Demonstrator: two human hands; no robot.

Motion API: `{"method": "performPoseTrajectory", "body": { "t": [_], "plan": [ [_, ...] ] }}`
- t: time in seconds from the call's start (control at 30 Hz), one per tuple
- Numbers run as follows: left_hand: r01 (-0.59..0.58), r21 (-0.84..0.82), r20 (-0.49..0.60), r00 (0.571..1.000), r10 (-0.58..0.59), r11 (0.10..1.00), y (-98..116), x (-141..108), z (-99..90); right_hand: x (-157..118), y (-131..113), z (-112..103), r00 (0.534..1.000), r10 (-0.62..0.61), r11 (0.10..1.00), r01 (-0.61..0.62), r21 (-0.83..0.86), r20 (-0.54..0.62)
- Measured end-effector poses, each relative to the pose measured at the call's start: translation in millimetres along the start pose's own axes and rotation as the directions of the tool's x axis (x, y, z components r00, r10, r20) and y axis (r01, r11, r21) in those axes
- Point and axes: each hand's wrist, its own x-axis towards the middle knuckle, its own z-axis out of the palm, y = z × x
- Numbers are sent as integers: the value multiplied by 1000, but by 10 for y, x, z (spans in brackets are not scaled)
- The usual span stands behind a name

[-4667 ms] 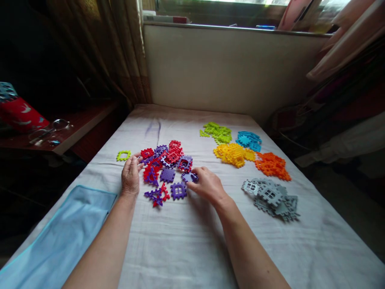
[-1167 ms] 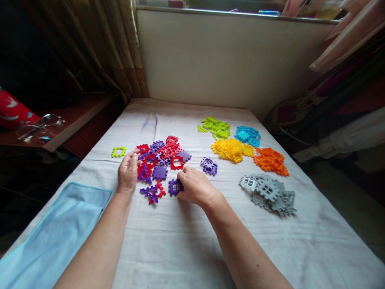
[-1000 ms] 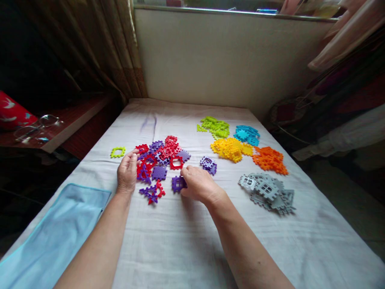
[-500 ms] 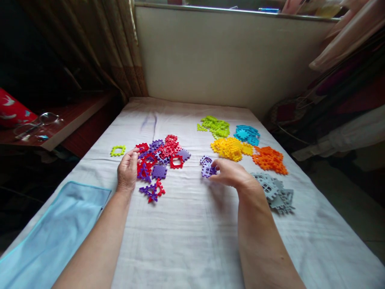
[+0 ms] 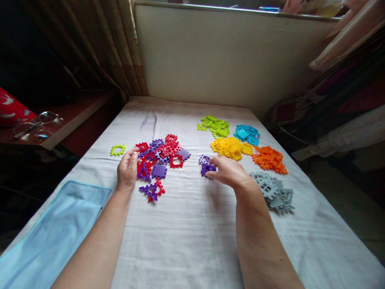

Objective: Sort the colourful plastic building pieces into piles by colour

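Hands well apart in head view: right hand (image 5: 227, 170) has thumb and fingertips clamped on a purple piece (image 5: 207, 170), just in front of and partly over a paler purple piece (image 5: 205, 158). Left hand (image 5: 128, 170) sits at the left edge of the red-and-purple pile (image 5: 168, 150), fingers loosely curled; can't tell if it grips anything. For good handling, pinch by the toothed rim, keep piece flat, let go low so teeth don't snag the one underneath, keep wrist off the grey pile (image 5: 272, 192); left hand better kept light, loose pieces probably slide easily

Surface: white sheet (image 5: 180, 241), lightly creased. Lime pile (image 5: 216, 125), blue pile (image 5: 247, 134), yellow pile (image 5: 230, 148) and orange pile (image 5: 270, 159) all on right side; single lime frame (image 5: 112, 151) past the left hand. Blue cloth (image 5: 63, 220) near left forearm.

Room: pale panel (image 5: 225, 60) behind, brown curtain (image 5: 111, 40) left of it, glasses (image 5: 48, 117) and red container (image 5: 13, 107) on dark-red side table (image 5: 81, 114), hanging fabrics (image 5: 345, 36) on right; far corners too dark to tell
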Motion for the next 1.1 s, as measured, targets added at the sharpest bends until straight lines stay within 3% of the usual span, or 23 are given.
{"method": "performPoseTrajectory", "body": {
  "t": [0.1,0.2,0.4,0.47,0.57,0.93,1.1],
  "plan": [
    [-7,6,4,1000,7,1000,-9,2,-2,-28,-181,-7,996,-77,997,77,-1,-34],
    [-7,7,2,1000,7,1000,-17,0,-5,-73,-468,58,972,-228,973,229,6,-50],
    [-6,1,5,1000,6,1000,-5,-7,-3,-178,-1039,396,823,-558,826,563,23,-107],
    [-6,-1,7,1000,6,1000,0,-7,-2,-197,-1138,501,780,-613,784,620,23,-127],
    [-2,-5,7,1000,2,1000,3,-6,-2,-209,-1202,593,755,-641,760,650,25,-141],
    [19,-20,10,1000,-19,1000,-7,0,-10,-198,-1165,574,782,-607,781,620,76,-142],
    [21,-24,7,1000,-21,1000,3,-4,-10,-61,-797,365,874,-452,868,477,135,-180]
  ]
}}
